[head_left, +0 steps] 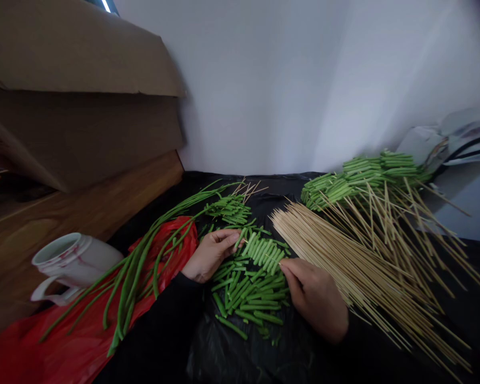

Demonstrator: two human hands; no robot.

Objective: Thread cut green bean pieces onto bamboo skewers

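My right hand (316, 296) pinches a thin bamboo skewer that carries a row of cut long green bean pieces (264, 253). At the other end of the row, my left hand (216, 253) is closed, thumb and fingertips holding a single bean piece (241, 238) by the skewer's tip. Both hands hover over a loose heap of cut bean pieces (260, 301). Just beyond lies a small group of finished-looking bean skewers (232, 208). To the right, a bundle of bare bamboo skewers (344, 256) is spread out, its points facing away from me.
Long uncut beans (134, 277) drape over a red plastic bag (76, 336) at left, beside a white mug (78, 261). A cardboard box (84, 96) stands behind. Stacked bean skewers (364, 178) lie at back right. Black plastic sheeting (224, 357) covers the surface before a pale wall (272, 85).
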